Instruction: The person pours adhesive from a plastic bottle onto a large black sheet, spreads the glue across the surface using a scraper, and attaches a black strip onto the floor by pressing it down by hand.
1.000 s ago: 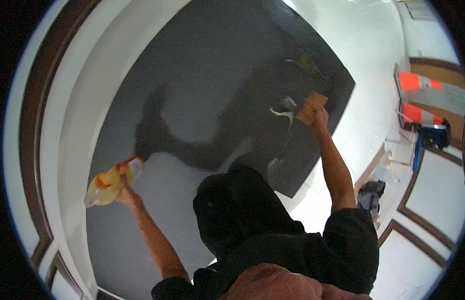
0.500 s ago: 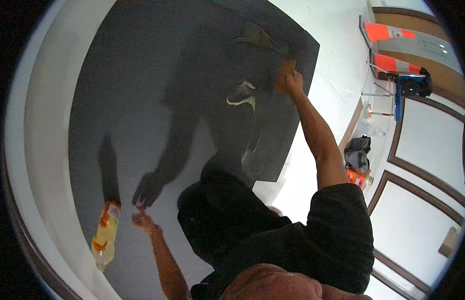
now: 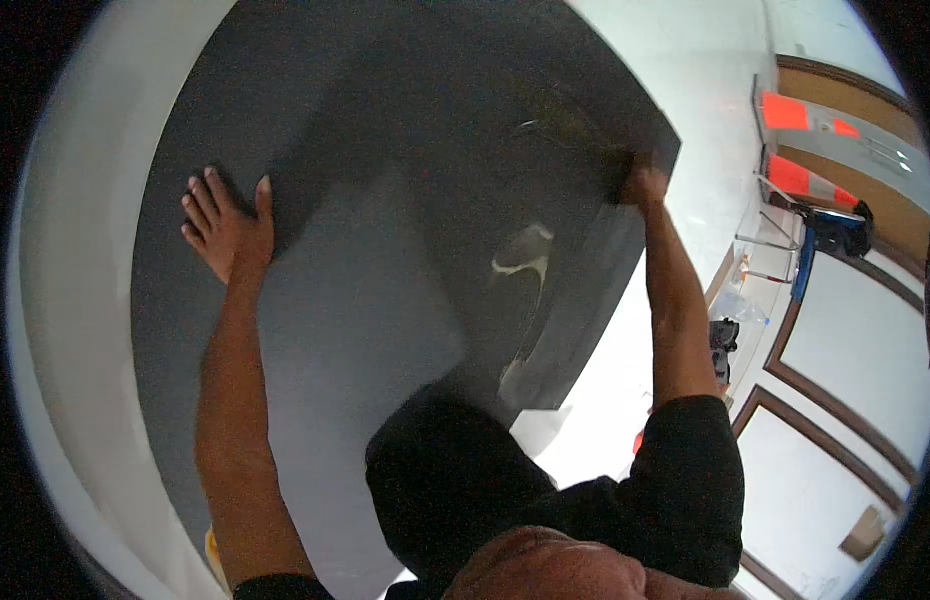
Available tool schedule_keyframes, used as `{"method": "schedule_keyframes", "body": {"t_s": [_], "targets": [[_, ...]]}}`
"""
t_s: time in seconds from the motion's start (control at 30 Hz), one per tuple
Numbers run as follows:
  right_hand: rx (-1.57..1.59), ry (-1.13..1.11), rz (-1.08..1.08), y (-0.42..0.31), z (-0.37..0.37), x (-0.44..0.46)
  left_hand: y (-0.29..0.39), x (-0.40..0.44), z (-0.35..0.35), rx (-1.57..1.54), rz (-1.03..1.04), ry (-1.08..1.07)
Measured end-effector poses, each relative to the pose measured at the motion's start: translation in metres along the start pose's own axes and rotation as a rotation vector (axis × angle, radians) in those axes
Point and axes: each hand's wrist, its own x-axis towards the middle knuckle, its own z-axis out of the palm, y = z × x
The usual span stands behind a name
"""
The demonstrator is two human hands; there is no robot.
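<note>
Left grip (image 3: 228, 235) lies splayed on the broad, flat dark-grey sheet (image 3: 355, 310) spread below; right grip (image 3: 643, 188), near its right edge, can't tell. Probably stiffish, slippery around that pale glossy smear (image 3: 531, 266); grab dry edges.

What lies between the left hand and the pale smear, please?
In the head view, only bare, partly shadowed board lies between the left hand and the smear.

Matt, smooth sheet (image 3: 345, 320) (glossy smear (image 3: 530, 265))
</note>
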Motion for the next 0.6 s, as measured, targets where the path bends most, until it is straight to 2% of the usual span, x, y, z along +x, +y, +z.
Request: {"method": "schedule_keyframes", "body": {"t_s": [0.07,0.1,0.17,0.3,0.37,0.4,0.47,0.57,0.6], "targets": [[-0.279,-0.127,-0.024,-0.038,-0.014,-0.008,0.003,0.001,-0.010,0.029,0.013,0.004],[-0.298,-0.140,-0.116,-0.047,-0.016,-0.002,0.002,0.002,-0.007,0.034,0.012,-0.004],[0.072,-0.100,-0.089,-0.042,0.003,0.033,-0.002,-0.002,0.000,-0.002,0.049,0.057],[-0.072,-0.100,-0.151,-0.135,-0.009,0.035,0.006,0.008,-0.014,0.083,0.044,-0.049],[0.311,-0.022,-0.052,-0.192,-0.023,0.020,0.014,0.017,-0.032,0.261,0.037,-0.394],[0.312,-0.024,-0.062,-0.215,-0.020,0.021,0.014,0.019,-0.036,0.262,0.027,-0.394],[0.229,0.116,-0.178,-0.258,-0.012,0.027,0.014,0.021,-0.041,0.223,0.060,-0.450],[0.212,-0.008,-0.230,-0.356,-0.047,0.009,0.015,0.024,-0.045,0.213,0.054,-0.486],[0.166,0.017,-0.307,-0.383,-0.042,0.019,0.015,0.026,-0.045,0.215,0.043,-0.487]]}}
